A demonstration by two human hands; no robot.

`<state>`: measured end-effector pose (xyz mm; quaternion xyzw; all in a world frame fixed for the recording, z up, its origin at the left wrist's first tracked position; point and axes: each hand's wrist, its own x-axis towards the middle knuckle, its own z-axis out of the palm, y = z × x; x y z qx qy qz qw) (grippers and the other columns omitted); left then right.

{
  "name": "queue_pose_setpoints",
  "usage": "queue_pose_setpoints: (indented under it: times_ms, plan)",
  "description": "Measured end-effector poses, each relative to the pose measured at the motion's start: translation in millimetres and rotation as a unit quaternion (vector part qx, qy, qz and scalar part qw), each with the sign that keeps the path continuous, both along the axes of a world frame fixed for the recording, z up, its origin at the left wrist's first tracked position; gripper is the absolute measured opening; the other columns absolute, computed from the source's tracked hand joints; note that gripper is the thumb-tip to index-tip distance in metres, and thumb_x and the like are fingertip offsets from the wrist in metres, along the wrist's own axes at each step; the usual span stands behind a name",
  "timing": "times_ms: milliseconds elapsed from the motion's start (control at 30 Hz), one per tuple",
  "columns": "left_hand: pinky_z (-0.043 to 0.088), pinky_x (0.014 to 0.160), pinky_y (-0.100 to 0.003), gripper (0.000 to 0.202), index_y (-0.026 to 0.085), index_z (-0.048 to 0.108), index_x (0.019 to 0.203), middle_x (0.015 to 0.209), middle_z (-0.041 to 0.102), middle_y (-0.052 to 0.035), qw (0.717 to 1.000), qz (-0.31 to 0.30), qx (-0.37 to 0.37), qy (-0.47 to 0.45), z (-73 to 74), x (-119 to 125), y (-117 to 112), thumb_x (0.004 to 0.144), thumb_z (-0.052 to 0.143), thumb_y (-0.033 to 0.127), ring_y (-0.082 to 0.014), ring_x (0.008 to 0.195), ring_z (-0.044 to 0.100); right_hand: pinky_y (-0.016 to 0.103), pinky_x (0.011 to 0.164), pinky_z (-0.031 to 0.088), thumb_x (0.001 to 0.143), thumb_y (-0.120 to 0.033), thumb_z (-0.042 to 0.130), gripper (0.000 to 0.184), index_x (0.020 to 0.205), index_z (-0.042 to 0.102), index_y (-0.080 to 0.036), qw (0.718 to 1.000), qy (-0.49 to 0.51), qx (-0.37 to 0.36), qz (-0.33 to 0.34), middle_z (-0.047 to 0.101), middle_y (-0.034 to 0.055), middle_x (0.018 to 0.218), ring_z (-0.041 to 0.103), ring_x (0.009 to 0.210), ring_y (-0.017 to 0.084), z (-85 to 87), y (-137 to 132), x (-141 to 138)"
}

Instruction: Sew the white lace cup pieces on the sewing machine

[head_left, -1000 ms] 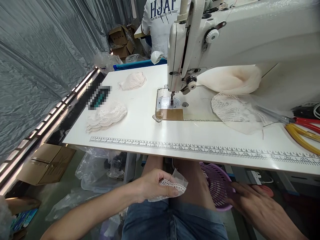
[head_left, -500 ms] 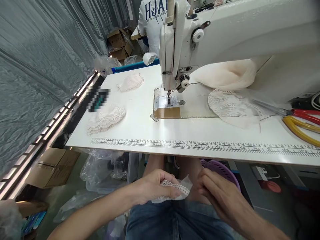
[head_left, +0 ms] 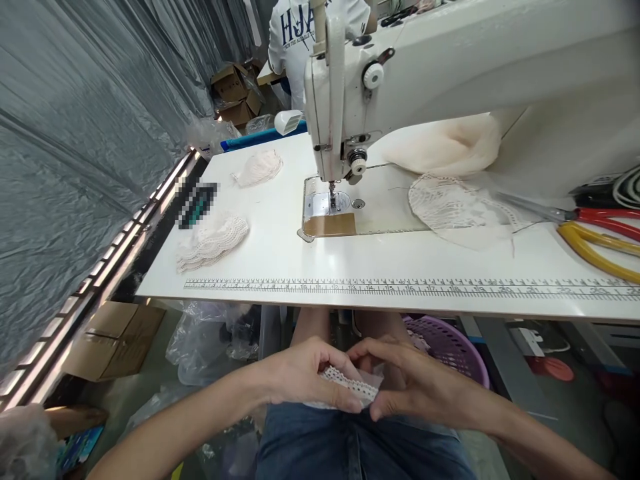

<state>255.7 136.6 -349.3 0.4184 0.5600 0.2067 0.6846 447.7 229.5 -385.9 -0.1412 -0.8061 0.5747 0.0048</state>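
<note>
Above my lap, my left hand (head_left: 320, 377) pinches a small white lace piece (head_left: 353, 385) with a dotted edge and sheer fabric, thumb in front and fingers behind. My right hand (head_left: 400, 380) is curled round the right end of the same piece, its thumb at the lower corner and its fingertips close to my left fingers. Part of the lace is hidden by both hands. Beyond the table edge stands a white sewing machine (head_left: 330, 120), its needle over the metal plate (head_left: 325, 202). A cream lace piece (head_left: 450, 207) lies right of the needle.
On the white table (head_left: 280, 260), a lace stack (head_left: 215, 241) and a pale fabric piece (head_left: 259, 168) lie left. Scissors with red and yellow handles (head_left: 595, 250) rest at right. A purple basket (head_left: 455, 347) stands below. A person in a white shirt (head_left: 300, 53) sits beyond.
My right hand has moved left from beside the lace piece and now grips its right end. My left hand keeps its hold. The view has shifted slightly.
</note>
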Motion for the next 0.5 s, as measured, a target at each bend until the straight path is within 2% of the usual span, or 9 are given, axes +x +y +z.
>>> queue_pose_setpoints:
  times_ms: [100, 167, 267, 367, 500]
  plan:
    - [0.033, 0.055, -0.018, 0.033, 0.013, 0.070, 0.080, 0.069, 0.055, 0.0021, 0.999, 0.006, 0.009, 0.035, -0.2, -5.5, -4.7, 0.061, 0.078, 0.038, -0.0081, 0.062, 0.045, 0.021, 0.058, 0.034, 0.077, -0.049, 0.065, 0.031, 0.079, 0.063, -0.018, 0.992, -0.028, -0.123, 0.026, 0.055, -0.0040, 0.067, 0.048, 0.066, 0.012, -7.5, 4.3, -7.9]
    - [0.033, 0.055, -0.018, 0.029, 0.012, 0.068, 0.078, 0.069, 0.054, 0.0023, 0.999, 0.005, 0.006, 0.034, -3.5, -8.3, -6.4, 0.062, 0.078, 0.035, -0.0082, 0.062, 0.045, 0.021, 0.056, 0.030, 0.077, -0.048, 0.065, 0.031, 0.076, 0.062, -0.017, 0.983, -0.029, -0.181, 0.030, 0.051, -0.0047, 0.065, 0.044, 0.064, 0.011, -10.2, 4.5, -6.8]
    - [0.034, 0.058, -0.019, 0.025, 0.014, 0.066, 0.077, 0.073, 0.054, 0.0024, 0.999, -0.026, 0.020, 0.037, -7.6, -9.1, -5.4, 0.062, 0.078, 0.030, -0.0090, 0.066, 0.047, 0.021, 0.058, 0.030, 0.076, -0.047, 0.065, 0.031, 0.074, 0.061, -0.016, 0.971, -0.028, -0.237, 0.030, 0.049, -0.0045, 0.067, 0.042, 0.066, 0.011, -7.4, 2.6, -4.5]
    - [0.034, 0.059, -0.019, 0.025, 0.014, 0.066, 0.076, 0.076, 0.054, 0.0023, 0.997, -0.048, 0.046, 0.050, -7.5, -7.3, -2.7, 0.063, 0.077, 0.033, -0.0089, 0.068, 0.046, 0.021, 0.060, 0.029, 0.077, -0.045, 0.065, 0.029, 0.073, 0.059, -0.017, 0.970, -0.027, -0.241, 0.021, 0.048, -0.0043, 0.068, 0.041, 0.068, 0.011, -4.0, 0.7, -4.2]
    - [0.035, 0.060, -0.020, 0.023, 0.013, 0.068, 0.080, 0.073, 0.055, 0.0007, 0.997, -0.042, 0.052, 0.046, -5.6, -6.4, -2.2, 0.073, 0.068, 0.035, -0.0097, 0.066, 0.047, 0.022, 0.061, 0.030, 0.079, -0.042, 0.063, 0.025, 0.075, 0.059, -0.018, 0.978, -0.031, -0.204, 0.017, 0.048, -0.0042, 0.069, 0.041, 0.071, 0.012, -4.0, 0.2, -3.7]
